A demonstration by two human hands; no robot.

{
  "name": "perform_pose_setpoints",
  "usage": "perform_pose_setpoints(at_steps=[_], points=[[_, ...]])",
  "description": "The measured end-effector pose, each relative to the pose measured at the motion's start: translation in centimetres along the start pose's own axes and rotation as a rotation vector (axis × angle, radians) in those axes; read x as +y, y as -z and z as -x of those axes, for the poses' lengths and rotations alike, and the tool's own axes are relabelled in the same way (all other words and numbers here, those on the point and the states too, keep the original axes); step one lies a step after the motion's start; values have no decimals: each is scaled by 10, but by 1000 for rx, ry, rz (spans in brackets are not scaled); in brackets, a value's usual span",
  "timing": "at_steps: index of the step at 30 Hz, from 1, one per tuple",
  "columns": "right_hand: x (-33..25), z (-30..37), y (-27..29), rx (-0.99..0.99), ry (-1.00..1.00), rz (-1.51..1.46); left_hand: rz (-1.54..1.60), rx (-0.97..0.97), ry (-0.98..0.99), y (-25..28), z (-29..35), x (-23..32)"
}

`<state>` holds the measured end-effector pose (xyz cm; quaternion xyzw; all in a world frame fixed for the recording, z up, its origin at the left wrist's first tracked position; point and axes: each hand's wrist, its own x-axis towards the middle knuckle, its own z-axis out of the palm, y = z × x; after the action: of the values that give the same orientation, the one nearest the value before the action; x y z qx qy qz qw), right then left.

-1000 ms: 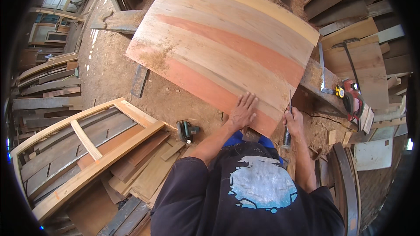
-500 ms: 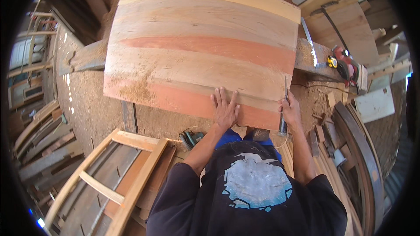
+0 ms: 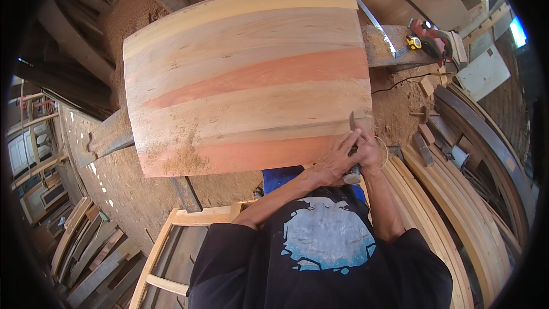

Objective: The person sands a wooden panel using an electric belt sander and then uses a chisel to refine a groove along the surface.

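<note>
A wide curved wooden panel (image 3: 257, 96), glued from pale, tan and reddish boards, lies in front of me with sawdust strewn over it. At its near right corner my right hand (image 3: 369, 151) is closed around a chisel (image 3: 352, 121), its narrow metal blade pointing away from me and its handle end toward my body. My left hand (image 3: 334, 160) meets the right one there, its fingers bent against the chisel by the handle. The overlapping hands hide much of the handle.
A red power tool (image 3: 437, 43), a yellow tape measure (image 3: 414, 42) and a metal square (image 3: 380, 28) rest on a beam at the right. A wooden frame (image 3: 166, 223) lies near left. Long curved timbers (image 3: 457, 206) are stacked at right. Sawdust covers the floor.
My left hand has left the panel's near edge and moved right to the chisel beside my right hand. My view has turned, so the panel sits tilted and further left.
</note>
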<state>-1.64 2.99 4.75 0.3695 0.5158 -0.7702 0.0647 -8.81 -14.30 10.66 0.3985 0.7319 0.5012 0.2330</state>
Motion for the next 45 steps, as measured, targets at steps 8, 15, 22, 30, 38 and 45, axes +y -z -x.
perform_pose_setpoints(at_steps=[8,15,22,30,38,45], points=[[-3,1,15,-85,277,490,246,9,-265,-8,-49,9],[-3,-12,32,79,562,1176,417,229,-309,-31,-68,13],[17,-30,10,276,614,1226,537,138,-240,-1,-61,-28],[41,-37,-54,374,667,1398,563,181,-115,31,-11,-43],[22,-29,-51,435,490,1344,463,56,-248,38,-40,-42],[67,-31,-69,261,506,1223,421,150,-78,46,-4,-37]])
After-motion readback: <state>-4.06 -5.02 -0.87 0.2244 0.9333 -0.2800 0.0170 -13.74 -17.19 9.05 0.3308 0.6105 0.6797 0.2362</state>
